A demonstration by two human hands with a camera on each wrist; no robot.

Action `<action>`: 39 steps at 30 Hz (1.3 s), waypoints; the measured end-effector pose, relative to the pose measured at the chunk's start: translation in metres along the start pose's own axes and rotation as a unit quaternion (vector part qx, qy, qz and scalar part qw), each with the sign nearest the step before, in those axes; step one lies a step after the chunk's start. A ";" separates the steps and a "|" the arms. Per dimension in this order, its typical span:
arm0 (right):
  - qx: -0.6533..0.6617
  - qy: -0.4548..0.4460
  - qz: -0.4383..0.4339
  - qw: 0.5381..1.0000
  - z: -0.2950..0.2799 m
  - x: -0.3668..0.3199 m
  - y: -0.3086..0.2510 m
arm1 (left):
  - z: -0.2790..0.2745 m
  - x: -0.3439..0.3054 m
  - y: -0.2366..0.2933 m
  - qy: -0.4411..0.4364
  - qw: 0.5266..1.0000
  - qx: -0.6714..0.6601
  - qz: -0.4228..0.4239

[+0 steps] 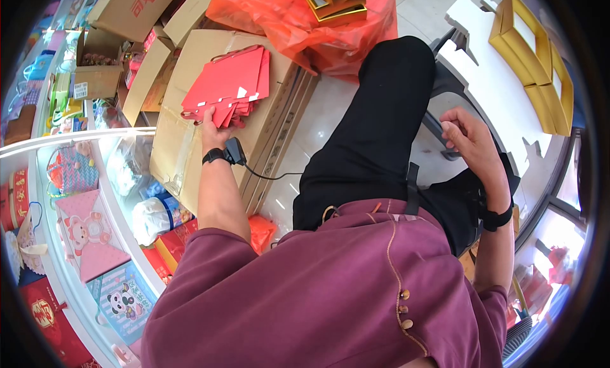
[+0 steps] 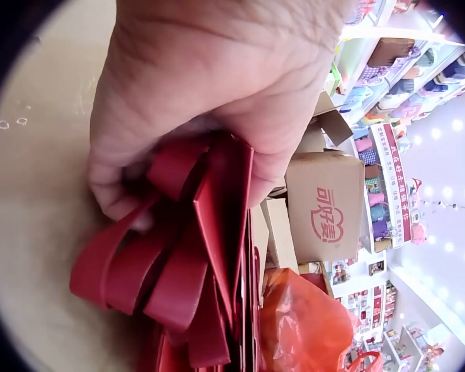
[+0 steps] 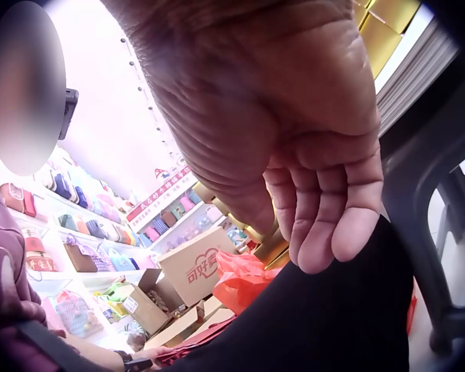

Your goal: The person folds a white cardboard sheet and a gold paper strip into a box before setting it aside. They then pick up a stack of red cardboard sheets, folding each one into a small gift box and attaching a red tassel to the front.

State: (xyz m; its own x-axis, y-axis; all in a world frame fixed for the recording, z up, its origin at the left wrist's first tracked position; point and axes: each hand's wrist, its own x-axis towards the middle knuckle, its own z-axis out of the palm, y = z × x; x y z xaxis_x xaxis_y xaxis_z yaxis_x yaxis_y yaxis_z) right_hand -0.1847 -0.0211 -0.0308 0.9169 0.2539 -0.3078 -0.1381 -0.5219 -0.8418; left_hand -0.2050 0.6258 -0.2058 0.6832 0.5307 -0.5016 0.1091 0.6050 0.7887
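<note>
A stack of flat red bags (image 1: pixel 230 82) lies over a closed cardboard box (image 1: pixel 173 136) in the head view. The left hand (image 1: pixel 218 128) grips the near edge of the stack. In the left wrist view the fingers of the left hand (image 2: pixel 209 93) curl round the red bags (image 2: pixel 221 225), whose ribbon-like loops (image 2: pixel 120 271) hang out beneath. The right hand (image 1: pixel 469 139) is raised over the right leg, beside the chair, holding nothing. Its fingers hang loosely bent in the right wrist view, where the right hand (image 3: pixel 294 132) shows its palm.
An orange-red plastic bag (image 1: pixel 298 34) bears a gold box (image 1: pixel 337 4) beyond the stack. Gold boxes (image 1: pixel 522 40) rest on a white surface (image 1: pixel 486 82) at the right. Open cartons (image 1: pixel 101 82) and shelves of goods line the left. A black cable (image 1: pixel 270 176) runs from the left wrist.
</note>
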 end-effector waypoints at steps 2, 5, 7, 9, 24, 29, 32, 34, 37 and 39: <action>0.000 0.003 -0.001 1.000 0.000 0.000 0.001 | -0.007 0.005 -0.004 -0.018 0.998 -0.031 0.048; -0.005 0.004 -0.007 1.000 0.000 0.003 0.003 | -0.010 -0.008 -0.004 -0.016 0.993 -0.064 0.093; -0.009 -0.003 -0.014 1.000 0.001 0.005 0.002 | -0.020 -0.017 -0.001 -0.005 0.991 -0.088 0.103; -0.006 -0.002 -0.021 1.000 0.003 0.007 0.002 | -0.030 -0.026 0.007 -0.049 0.988 -0.090 0.112; 0.020 -0.033 -0.061 0.997 0.012 0.006 0.001 | -0.035 -0.114 0.061 -0.042 0.991 -0.041 0.121; 0.025 -0.026 -0.050 0.998 0.007 0.002 0.005 | -0.062 -0.125 0.084 0.006 0.986 -0.044 0.164; 0.026 -0.030 -0.049 0.998 0.011 0.002 0.002 | -0.079 -0.126 0.092 0.003 0.986 -0.045 0.161; 0.025 -0.040 -0.055 0.997 0.014 0.003 0.001 | -0.081 -0.130 0.090 -0.006 0.986 -0.041 0.163; 0.013 -0.046 -0.050 0.998 0.017 0.006 0.002 | -0.077 -0.129 0.085 -0.041 0.985 -0.050 0.161; 0.012 -0.056 -0.054 0.997 0.017 0.007 0.004 | -0.071 -0.127 0.080 -0.071 0.984 -0.062 0.153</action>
State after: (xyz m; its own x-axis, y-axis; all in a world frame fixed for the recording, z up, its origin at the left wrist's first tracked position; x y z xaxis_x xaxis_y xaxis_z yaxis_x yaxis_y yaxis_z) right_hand -0.1846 -0.0075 -0.0437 0.8798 0.3975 -0.2608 -0.0508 -0.4668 -0.8829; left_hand -0.3343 0.6488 -0.1038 0.7653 0.6165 -0.1852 -0.2007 0.5019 0.8413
